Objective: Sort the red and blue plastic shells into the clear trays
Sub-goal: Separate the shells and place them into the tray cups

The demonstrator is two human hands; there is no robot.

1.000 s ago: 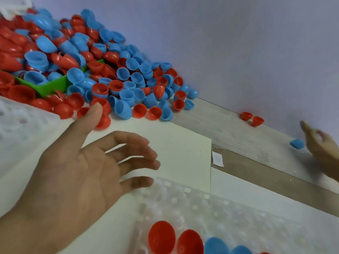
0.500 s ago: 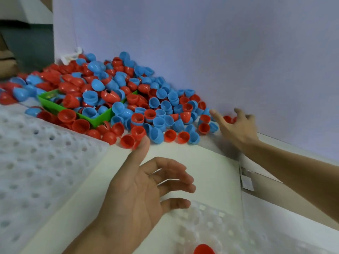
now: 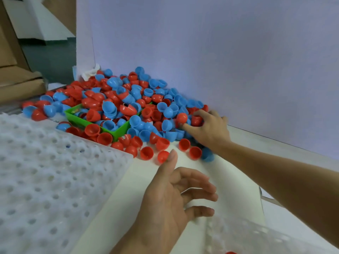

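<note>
Right hand (image 3: 209,129) curls round a small red plastic half-shell (image 3: 196,120) at the pile's edge; left hand (image 3: 170,200) hovers spread, holding nothing. Judging by the big mixed red and blue shell pile (image 3: 119,107) beyond both hands, sorting is barely begun: the clear dimpled tray (image 3: 256,237) below the left hand looks nearly empty.

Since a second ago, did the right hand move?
Yes. The right hand moved left along the purple wall into the shell pile, fingers curled around a red shell.

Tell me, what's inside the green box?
The green box is heaped with red and blue shells spilling over its rim. Its bottom is covered, so anything underneath them can't be seen.
</note>
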